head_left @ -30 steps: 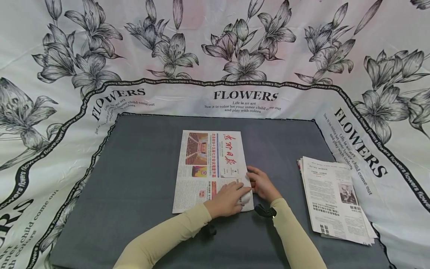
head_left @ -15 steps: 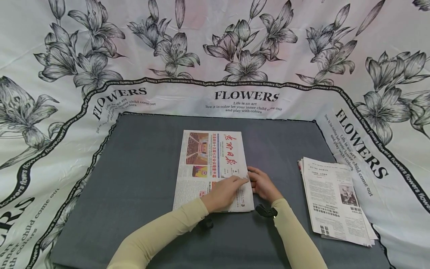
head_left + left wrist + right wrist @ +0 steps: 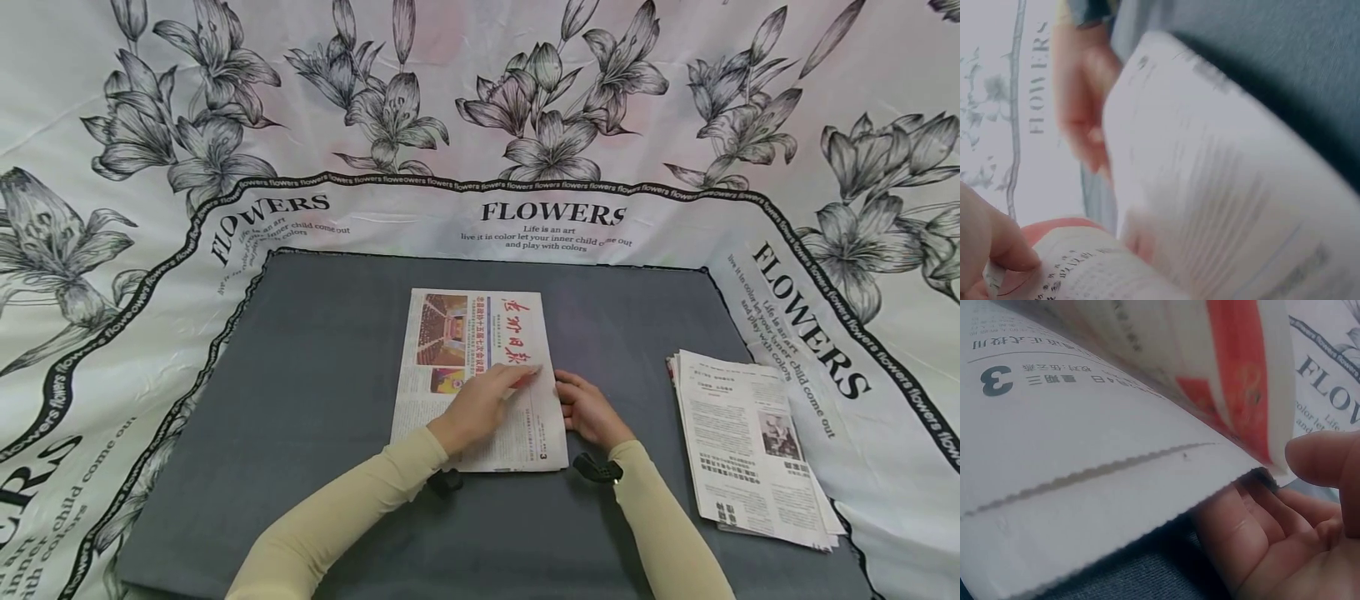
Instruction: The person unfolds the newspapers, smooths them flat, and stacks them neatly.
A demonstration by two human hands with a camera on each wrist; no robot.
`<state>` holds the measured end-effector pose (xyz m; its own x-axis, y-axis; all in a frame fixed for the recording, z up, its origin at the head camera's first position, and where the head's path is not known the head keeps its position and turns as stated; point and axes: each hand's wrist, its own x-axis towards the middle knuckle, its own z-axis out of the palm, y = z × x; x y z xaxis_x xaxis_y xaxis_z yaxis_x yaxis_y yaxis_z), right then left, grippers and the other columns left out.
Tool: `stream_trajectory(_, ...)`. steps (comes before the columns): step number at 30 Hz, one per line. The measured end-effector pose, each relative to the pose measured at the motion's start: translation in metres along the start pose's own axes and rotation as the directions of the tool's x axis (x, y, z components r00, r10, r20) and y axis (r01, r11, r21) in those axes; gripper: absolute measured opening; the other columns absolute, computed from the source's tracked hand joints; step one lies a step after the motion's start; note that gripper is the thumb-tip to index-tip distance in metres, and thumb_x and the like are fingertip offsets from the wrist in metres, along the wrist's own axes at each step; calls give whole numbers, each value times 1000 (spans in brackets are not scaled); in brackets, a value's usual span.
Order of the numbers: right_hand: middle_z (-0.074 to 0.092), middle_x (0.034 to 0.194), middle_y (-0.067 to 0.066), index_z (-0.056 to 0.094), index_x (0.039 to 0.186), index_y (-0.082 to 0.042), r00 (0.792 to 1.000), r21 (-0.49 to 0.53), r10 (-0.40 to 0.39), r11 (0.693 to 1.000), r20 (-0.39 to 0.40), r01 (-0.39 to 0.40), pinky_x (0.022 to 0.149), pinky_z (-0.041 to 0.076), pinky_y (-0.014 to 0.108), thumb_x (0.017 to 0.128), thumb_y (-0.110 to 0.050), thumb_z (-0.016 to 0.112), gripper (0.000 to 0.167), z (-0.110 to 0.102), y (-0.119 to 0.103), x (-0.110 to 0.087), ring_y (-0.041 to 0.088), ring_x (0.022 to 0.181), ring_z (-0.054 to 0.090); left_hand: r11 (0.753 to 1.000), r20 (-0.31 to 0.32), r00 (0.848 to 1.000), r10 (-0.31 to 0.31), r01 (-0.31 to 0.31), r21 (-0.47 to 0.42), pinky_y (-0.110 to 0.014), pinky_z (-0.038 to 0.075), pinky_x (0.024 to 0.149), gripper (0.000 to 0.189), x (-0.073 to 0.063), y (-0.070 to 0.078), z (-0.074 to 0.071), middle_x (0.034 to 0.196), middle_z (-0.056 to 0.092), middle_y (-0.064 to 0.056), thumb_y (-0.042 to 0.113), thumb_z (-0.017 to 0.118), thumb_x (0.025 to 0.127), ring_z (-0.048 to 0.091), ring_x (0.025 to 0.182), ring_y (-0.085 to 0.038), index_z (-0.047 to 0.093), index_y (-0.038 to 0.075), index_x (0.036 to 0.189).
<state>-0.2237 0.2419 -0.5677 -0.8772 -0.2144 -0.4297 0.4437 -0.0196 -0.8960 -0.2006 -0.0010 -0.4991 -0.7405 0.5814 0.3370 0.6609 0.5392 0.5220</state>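
A folded newspaper [image 3: 517,329] with red headlines and colour photos lies on the dark grey table. My left hand [image 3: 476,408] pinches the top sheet by its edge and lifts it leftward in a curl. In the left wrist view that hand's thumb and finger [image 3: 1013,244] hold the curled sheet. Beneath it a printed inner page marked 3 shows in the right wrist view. My right hand [image 3: 588,410] grips the paper's right edge; its fingers [image 3: 1235,531] are curled under the jagged-cut edge, the thumb above near the sheet's corner.
To the right lies a stack of newspapers [image 3: 742,446], slightly fanned, near the table's edge. White cloth [image 3: 555,225] printed with flowers and lettering surrounds the grey table [image 3: 322,350] at the back and sides. A black strap [image 3: 596,469] sits on the right wrist.
The left hand has moved from the paper's lower right edge up and leftward, peeling the top sheet back and uncovering more of page 3. The right hand has stayed at the edge.
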Motion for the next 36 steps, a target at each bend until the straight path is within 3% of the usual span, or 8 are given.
stream_trajectory(6, 65, 125, 9, 17, 164, -7, 1000, -22, 13, 1000, 6, -13, 74, 62, 37, 108, -17, 47, 65, 0, -2, 2, 15, 91, 74, 1000, -150, 989, -3, 1, -8, -37, 57, 96, 55, -2, -7, -21, 134, 68, -12, -15, 56, 93, 66, 123, -25, 57, 6, 143)
stream_trajectory(11, 68, 113, 4, 14, 163, -5, 1000, -28, 7, 1000, 11, -6, 70, 61, 35, 104, -8, 50, 70, 0, 0, 3, 14, 87, 74, 1000, -297, 955, -14, 8, -21, -39, 57, 87, 55, -9, -14, -36, 130, 69, -18, -19, 51, 88, 69, 111, -27, 60, 1, 139)
stream_trajectory(17, 71, 106, 2, 13, 163, -4, 999, -37, -15, 999, 29, 16, 68, 61, 34, 100, 0, 51, 73, -1, 2, 3, 15, 85, 74, 1000, -464, 886, -1, 13, 23, -30, 44, 59, 55, -28, -28, -58, 115, 71, -22, -19, 55, 83, 57, 75, -23, 62, -2, 134)
stream_trajectory(19, 72, 105, 0, 12, 163, -4, 999, -45, -21, 999, 34, 22, 68, 61, 34, 101, 0, 51, 73, -1, 2, 3, 14, 85, 74, 999, -509, 861, 2, 25, 46, -28, 36, 55, 53, -36, -35, -67, 106, 69, -22, -19, 56, 83, 49, 69, -20, 62, -3, 133)
stream_trajectory(22, 74, 103, -1, 12, 164, -4, 999, -56, -26, 998, 36, 28, 69, 61, 34, 102, -1, 50, 72, -2, 2, 3, 14, 86, 74, 996, -572, 820, -12, 62, 68, -28, 36, 56, 51, -47, -45, -81, 100, 68, -21, -17, 57, 84, 48, 69, -19, 62, -3, 132)
stream_trajectory(27, 71, 104, -2, 13, 163, -4, 999, -49, -22, 999, 24, 23, 69, 60, 34, 104, -4, 49, 70, -3, 0, 2, 13, 86, 74, 986, -646, 755, -118, 163, 11, -32, 36, 61, 50, -66, -61, -103, 98, 66, -23, -15, 55, 85, 49, 69, -23, 62, -3, 134)
stream_trajectory(32, 71, 106, -3, 15, 163, -4, 1000, -48, -13, 999, 25, 15, 70, 61, 35, 108, -15, 49, 66, -2, -1, 1, 12, 86, 74, 961, -670, 702, -240, 270, -61, -37, 42, 62, 51, -84, -75, -117, 111, 68, -27, -12, 54, 87, 60, 76, -31, 60, -3, 137)
stream_trajectory(36, 71, 105, -4, 21, 162, -6, 1000, -57, -10, 998, 16, 11, 71, 61, 35, 110, -30, 44, 62, -1, 2, 3, 12, 87, 74, 933, -670, 663, -334, 336, -133, -28, 48, 66, 52, -98, -84, -122, 119, 68, -27, -10, 55, 89, 68, 86, -36, 58, 0, 140)
